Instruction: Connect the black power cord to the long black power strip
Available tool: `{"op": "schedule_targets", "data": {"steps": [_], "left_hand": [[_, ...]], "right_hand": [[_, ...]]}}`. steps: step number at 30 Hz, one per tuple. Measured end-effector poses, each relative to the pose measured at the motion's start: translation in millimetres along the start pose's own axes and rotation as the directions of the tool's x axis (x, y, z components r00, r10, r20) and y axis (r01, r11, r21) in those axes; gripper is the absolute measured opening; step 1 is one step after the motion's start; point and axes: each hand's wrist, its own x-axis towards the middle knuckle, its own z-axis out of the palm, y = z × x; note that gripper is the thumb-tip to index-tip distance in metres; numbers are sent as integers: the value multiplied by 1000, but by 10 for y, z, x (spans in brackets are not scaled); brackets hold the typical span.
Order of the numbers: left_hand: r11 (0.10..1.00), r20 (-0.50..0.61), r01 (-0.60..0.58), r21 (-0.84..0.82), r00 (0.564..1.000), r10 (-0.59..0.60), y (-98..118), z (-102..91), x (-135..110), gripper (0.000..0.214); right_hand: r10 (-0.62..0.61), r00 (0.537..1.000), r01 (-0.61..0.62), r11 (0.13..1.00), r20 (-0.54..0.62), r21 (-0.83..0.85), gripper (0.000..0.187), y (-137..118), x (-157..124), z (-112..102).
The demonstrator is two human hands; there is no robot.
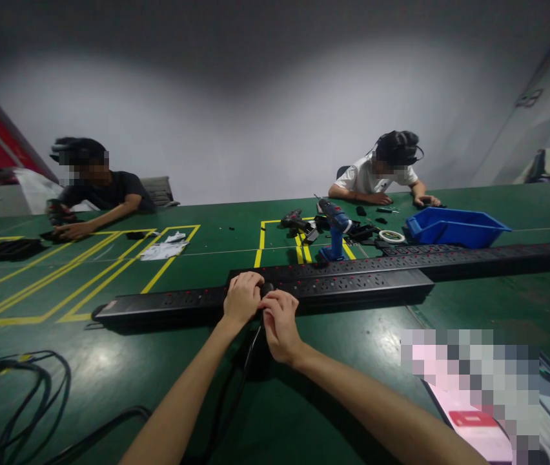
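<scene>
A long black power strip (366, 289) with rows of sockets and small red lights lies across the green table in front of me. Near its middle, a dark round plug (267, 288) sits at the strip's top face, with a black cable (254, 342) hanging from it toward me. My left hand (243, 299) grips the plug from the left, fingers curled. On the other side, my right hand (281, 321) pinches the plug or the start of its cable. The fingers partly hide the plug, so I cannot tell how deep it sits.
More black strips (488, 257) lie behind, reaching right. A blue drill (336, 229) stands near a blue bin (456, 226) and loose black parts. Coiled cable (45, 387) lies front left, a pink item (468, 407) front right. Two people (95, 187) work across the table (217, 258).
</scene>
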Motion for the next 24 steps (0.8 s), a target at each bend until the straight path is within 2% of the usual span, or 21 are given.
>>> {"op": "schedule_targets", "data": {"steps": [3, 6, 9, 14, 24], "left_hand": [[1000, -8, 4, -2, 1000, -4, 12, -5, 1, 22], [1000, 3, 11, -8, 1000, -11, 23, -12, 6, 23], [1000, -4, 12, -11, 1000, -12, 21, -12, 9, 23], [1000, -2, 3, -2, 1000, -3, 0, 2, 8, 23], [1000, -21, -9, -6, 1000, 9, -27, 28, 4, 23]], "right_hand": [[30, 999, -34, 995, 39, 90, 19, -23, -50, 1], [177, 984, -174, 944, 13, 279, 10, 24, 10, 12], [304, 953, -283, 879, 6, 384, 21, 86, 55, 43], [356, 932, -352, 845, 67, 402, 40, 154, 67, 114], [380, 907, -422, 826, 183, 375, 45, 220, 92, 153]]}}
